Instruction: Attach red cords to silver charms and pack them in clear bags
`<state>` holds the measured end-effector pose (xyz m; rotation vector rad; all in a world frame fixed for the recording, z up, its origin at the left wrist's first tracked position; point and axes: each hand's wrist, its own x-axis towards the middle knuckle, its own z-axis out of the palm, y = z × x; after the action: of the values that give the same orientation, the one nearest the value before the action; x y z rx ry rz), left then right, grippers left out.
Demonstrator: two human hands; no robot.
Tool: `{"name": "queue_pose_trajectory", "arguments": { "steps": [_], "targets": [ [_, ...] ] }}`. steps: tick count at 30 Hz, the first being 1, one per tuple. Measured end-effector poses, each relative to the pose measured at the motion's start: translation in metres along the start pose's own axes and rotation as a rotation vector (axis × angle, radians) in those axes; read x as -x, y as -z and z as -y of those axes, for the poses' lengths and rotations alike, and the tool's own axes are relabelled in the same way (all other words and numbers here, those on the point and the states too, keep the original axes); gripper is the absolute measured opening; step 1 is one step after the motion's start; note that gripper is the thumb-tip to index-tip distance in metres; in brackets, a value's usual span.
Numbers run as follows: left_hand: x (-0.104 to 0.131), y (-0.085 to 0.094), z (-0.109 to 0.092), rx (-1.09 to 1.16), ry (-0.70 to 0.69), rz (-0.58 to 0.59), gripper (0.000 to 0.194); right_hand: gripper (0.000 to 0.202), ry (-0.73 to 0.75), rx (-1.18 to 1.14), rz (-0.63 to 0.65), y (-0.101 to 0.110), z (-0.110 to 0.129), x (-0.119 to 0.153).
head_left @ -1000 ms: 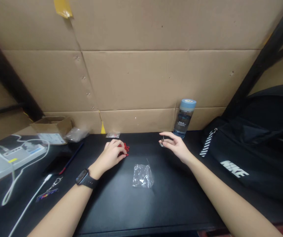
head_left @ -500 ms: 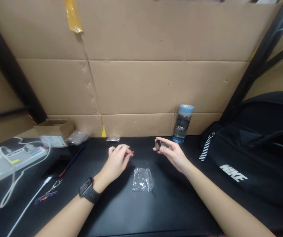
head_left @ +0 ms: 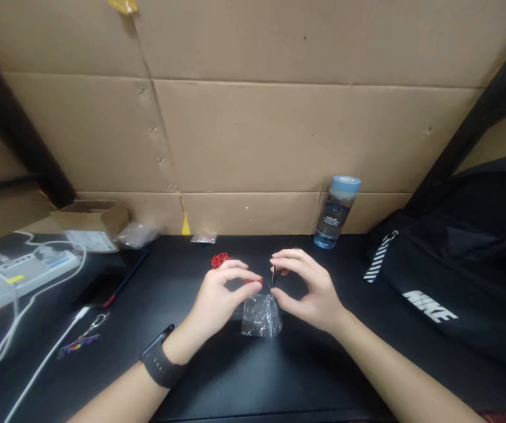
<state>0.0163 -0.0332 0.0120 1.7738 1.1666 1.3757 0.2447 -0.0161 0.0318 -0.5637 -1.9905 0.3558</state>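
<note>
Between thumb and index finger, my left hand point(head_left: 226, 291) pinches a small red piece point(head_left: 254, 281), which looks like the end of a red cord. Behind its knuckles a tangled red cord bundle point(head_left: 220, 259) lies on the black table. My right hand point(head_left: 308, 288) grips a small, dark metallic round disc point(head_left: 274, 276) by its rim, turned edge-on. The red piece and the disc are close together, with a narrow gap between them. Just below both hands lies a clear plastic bag point(head_left: 260, 317), its upper edge partly covered by the fingers.
A water bottle point(head_left: 334, 212) stands at the back, beside a black backpack point(head_left: 433, 276) on the right. To the left are a power strip point(head_left: 50, 270), a white cable point(head_left: 43, 373), a keychain point(head_left: 80, 345), a pencil point(head_left: 126, 278) and a cardboard box point(head_left: 89, 220). A small packet point(head_left: 204, 238) lies at the back.
Both hands have moved towards each other over the plastic bag. The disc has turned from showing its face to edge-on. The red cord bundle has come into sight behind my left hand.
</note>
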Motion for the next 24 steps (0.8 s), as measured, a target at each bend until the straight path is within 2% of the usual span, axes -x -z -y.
{"name": "queue_pose_trajectory", "arguments": {
  "steps": [3, 9, 12, 16, 19, 24],
  "targets": [
    [0.002, 0.0, -0.002, 0.047, 0.016, 0.042, 0.012, 0.052, 0.018, 0.029, 0.038, -0.003, 0.004, 0.002],
    [0.002, -0.001, -0.006, 0.025, -0.015, 0.014, 0.005, 0.054, 0.003, 0.041, 0.027, -0.012, 0.006, 0.007],
    [0.003, 0.0, -0.009, 0.01, -0.049, 0.001, 0.003, 0.058, 0.05, 0.048, 0.05, -0.015, 0.008, 0.007],
    [0.007, -0.002, -0.01, 0.01, -0.075, -0.004, 0.013, 0.058, 0.066, 0.038, 0.063, -0.016, 0.011, 0.007],
    [0.009, -0.005, -0.008, -0.069, -0.073, -0.029, 0.011, 0.057, 0.063, 0.033, 0.068, -0.015, 0.012, 0.007],
    [0.009, -0.006, -0.006, -0.164, -0.191, -0.052, 0.006, 0.064, 0.093, 0.0, 0.08, -0.014, 0.015, 0.007]
  ]
}}
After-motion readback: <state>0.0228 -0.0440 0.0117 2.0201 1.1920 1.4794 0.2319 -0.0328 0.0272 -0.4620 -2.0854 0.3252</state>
